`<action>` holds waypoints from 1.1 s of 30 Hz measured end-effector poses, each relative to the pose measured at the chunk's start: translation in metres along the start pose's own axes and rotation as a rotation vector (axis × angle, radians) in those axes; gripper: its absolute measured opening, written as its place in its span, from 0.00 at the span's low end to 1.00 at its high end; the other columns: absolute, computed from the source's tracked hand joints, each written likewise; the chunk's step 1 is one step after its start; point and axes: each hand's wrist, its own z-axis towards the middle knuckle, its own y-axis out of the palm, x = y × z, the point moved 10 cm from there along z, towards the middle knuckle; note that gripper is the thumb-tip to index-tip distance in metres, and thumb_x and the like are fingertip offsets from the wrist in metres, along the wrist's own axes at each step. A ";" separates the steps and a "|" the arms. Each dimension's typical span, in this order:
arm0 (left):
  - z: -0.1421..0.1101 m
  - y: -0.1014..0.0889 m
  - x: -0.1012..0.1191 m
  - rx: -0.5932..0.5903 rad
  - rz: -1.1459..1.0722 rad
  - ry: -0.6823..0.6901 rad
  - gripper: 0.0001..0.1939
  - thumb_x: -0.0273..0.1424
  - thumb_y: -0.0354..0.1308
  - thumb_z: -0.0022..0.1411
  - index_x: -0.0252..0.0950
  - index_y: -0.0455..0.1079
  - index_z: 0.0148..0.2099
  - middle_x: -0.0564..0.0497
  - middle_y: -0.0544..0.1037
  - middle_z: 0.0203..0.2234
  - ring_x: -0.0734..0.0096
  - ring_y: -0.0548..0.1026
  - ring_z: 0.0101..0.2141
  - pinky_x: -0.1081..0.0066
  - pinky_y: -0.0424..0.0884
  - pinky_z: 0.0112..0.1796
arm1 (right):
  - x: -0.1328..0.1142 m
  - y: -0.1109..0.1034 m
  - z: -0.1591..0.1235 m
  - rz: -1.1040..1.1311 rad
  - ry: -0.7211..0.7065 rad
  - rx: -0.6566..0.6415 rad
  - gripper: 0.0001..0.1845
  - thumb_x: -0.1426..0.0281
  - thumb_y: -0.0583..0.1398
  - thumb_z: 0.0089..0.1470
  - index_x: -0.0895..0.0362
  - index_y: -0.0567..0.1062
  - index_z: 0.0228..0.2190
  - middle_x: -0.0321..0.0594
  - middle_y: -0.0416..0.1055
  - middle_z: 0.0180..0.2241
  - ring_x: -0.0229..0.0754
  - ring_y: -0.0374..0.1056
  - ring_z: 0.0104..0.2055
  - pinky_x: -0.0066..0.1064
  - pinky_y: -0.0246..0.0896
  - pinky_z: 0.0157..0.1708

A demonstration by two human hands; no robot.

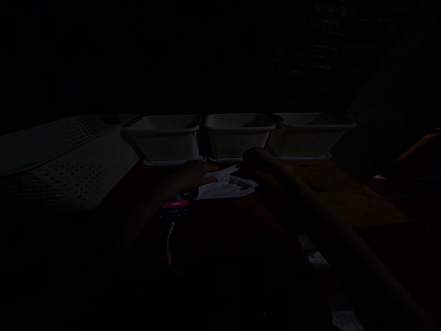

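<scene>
Darkness covers most of the wooden table. Left of the left hand lie perforated panels; just below its wrist sits a red-labelled device. That hand presses flat and open on a white cloth. The right hand pinches the cloth's far edge. Beyond both hands stand three tubs.

No text can be read: the pale marks printed on the red label of the small dark device are blurred beyond reading.
</scene>
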 end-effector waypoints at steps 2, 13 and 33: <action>0.001 0.002 -0.001 -0.005 0.001 0.006 0.22 0.38 0.55 0.72 0.43 0.70 0.65 0.49 0.76 0.60 0.61 0.78 0.53 0.67 0.70 0.51 | 0.001 -0.001 -0.001 0.000 0.016 0.004 0.20 0.54 0.64 0.57 0.58 0.85 0.34 0.45 0.79 0.32 0.40 0.71 0.31 0.27 0.55 0.30; 0.001 0.002 -0.002 -0.003 -0.002 0.014 0.20 0.39 0.55 0.72 0.44 0.72 0.63 0.50 0.78 0.57 0.63 0.79 0.51 0.69 0.71 0.49 | 0.011 0.009 -0.005 0.039 0.103 -0.085 0.25 0.53 0.61 0.59 0.63 0.83 0.32 0.46 0.79 0.31 0.35 0.67 0.27 0.26 0.51 0.26; 0.002 0.010 -0.002 -0.024 0.074 0.063 0.18 0.39 0.54 0.74 0.43 0.72 0.62 0.48 0.77 0.58 0.62 0.78 0.52 0.68 0.69 0.50 | 0.007 0.003 -0.004 0.277 -0.058 0.026 0.16 0.73 0.65 0.52 0.61 0.79 0.45 0.45 0.80 0.41 0.37 0.73 0.37 0.23 0.60 0.34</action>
